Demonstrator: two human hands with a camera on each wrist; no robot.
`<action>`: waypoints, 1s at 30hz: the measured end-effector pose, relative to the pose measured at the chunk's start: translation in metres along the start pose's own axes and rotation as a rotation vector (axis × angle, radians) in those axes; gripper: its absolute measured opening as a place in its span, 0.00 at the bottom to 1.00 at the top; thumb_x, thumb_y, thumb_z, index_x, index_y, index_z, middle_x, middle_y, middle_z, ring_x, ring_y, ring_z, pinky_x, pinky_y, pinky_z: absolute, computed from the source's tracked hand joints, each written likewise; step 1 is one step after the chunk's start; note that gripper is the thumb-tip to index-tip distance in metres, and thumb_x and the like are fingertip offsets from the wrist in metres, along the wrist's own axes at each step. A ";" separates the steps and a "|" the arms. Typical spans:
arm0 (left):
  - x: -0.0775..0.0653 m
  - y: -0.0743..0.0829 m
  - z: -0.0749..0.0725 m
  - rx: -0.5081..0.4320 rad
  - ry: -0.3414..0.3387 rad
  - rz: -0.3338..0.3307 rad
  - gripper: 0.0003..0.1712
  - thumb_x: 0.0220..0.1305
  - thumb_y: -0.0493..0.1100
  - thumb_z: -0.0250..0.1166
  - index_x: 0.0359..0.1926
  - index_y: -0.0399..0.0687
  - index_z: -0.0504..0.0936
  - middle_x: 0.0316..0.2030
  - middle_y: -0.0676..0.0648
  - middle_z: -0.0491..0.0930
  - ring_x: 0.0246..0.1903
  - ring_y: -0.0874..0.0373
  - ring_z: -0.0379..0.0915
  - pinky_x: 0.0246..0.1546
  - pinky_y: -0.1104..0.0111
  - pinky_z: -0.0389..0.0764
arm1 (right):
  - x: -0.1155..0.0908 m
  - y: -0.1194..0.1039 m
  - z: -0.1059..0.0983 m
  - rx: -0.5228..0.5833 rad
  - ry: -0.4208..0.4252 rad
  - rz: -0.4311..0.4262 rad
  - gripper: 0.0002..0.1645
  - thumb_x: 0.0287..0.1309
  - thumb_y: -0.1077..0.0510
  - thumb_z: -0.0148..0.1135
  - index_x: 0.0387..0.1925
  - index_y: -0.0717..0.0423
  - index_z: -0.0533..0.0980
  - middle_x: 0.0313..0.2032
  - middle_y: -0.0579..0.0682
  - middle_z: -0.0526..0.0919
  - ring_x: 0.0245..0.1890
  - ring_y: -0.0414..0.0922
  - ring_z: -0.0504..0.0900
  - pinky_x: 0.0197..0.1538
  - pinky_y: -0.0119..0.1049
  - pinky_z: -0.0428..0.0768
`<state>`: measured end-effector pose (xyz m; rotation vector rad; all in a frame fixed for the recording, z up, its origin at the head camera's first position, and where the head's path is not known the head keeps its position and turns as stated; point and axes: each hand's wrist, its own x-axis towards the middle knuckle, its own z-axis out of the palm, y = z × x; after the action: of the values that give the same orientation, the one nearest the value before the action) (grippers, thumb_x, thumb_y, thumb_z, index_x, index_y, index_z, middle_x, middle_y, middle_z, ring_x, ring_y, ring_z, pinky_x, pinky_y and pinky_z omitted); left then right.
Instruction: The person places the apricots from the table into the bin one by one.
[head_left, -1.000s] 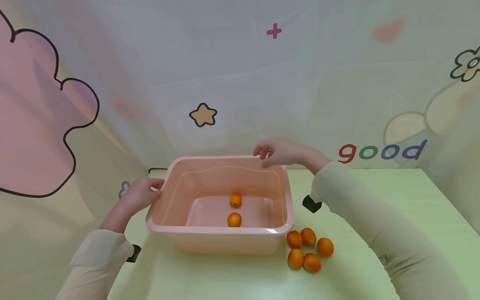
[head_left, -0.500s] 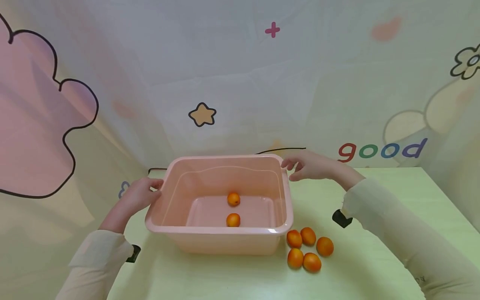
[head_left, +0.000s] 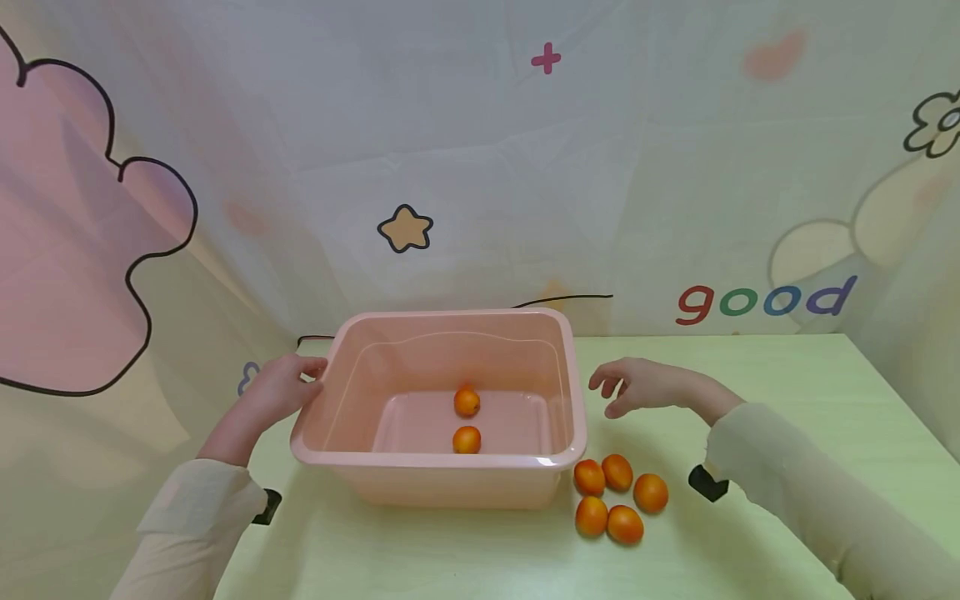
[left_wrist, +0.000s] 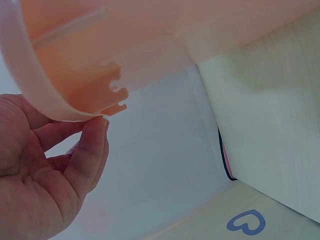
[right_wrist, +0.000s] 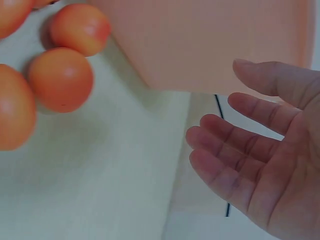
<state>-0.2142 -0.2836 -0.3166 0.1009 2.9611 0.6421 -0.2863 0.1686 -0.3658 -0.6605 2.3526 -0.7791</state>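
Note:
A pink plastic basin (head_left: 442, 483) stands on the pale table, with two round orange fruits (head_left: 467, 440) on its floor. My left hand (head_left: 283, 387) grips the basin's left rim; in the left wrist view, curled fingers (left_wrist: 90, 155) meet the rim's edge. My right hand (head_left: 637, 387) hovers beside the basin's right side, fingers loosely bent and holding nothing. Several more smooth orange fruits (head_left: 624, 525) lie grouped on the table by the basin's front right corner. In the right wrist view these fruits (right_wrist: 61, 80) are left of my right hand (right_wrist: 265, 145).
Behind the table (head_left: 757, 400) hangs a printed cloth (head_left: 465, 125) with cartoon shapes and the word "good" (head_left: 765, 302). Its folds reach round to the left and right sides. The table's far edge runs just behind the basin.
My right hand has moved from above the basin's back right rim out to the right and nearer, down beside the basin. My left hand stays at the rim.

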 end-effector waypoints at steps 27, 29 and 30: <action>0.002 -0.003 0.000 0.019 0.008 0.012 0.24 0.58 0.37 0.50 0.55 0.30 0.68 0.46 0.31 0.74 0.44 0.40 0.72 0.42 0.54 0.74 | 0.005 0.031 0.065 0.030 -0.117 0.190 0.25 0.40 0.61 0.66 0.44 0.51 0.71 0.37 0.51 0.73 0.33 0.46 0.71 0.40 0.40 0.73; 0.002 -0.003 0.000 0.017 0.006 0.012 0.24 0.58 0.37 0.50 0.55 0.30 0.68 0.46 0.31 0.74 0.44 0.40 0.72 0.42 0.53 0.74 | 0.004 0.031 0.067 0.012 -0.115 0.183 0.24 0.39 0.61 0.66 0.43 0.50 0.71 0.36 0.50 0.73 0.33 0.46 0.70 0.41 0.42 0.73; 0.002 -0.003 0.000 0.017 0.006 0.012 0.24 0.58 0.37 0.50 0.55 0.30 0.68 0.46 0.31 0.74 0.44 0.40 0.72 0.42 0.54 0.74 | 0.003 0.032 0.068 0.007 -0.111 0.175 0.23 0.39 0.62 0.66 0.42 0.50 0.72 0.36 0.50 0.73 0.34 0.46 0.70 0.42 0.43 0.72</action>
<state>-0.2164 -0.2864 -0.3181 0.1182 2.9741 0.6200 -0.2537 0.1639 -0.4329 -0.4748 2.2692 -0.6562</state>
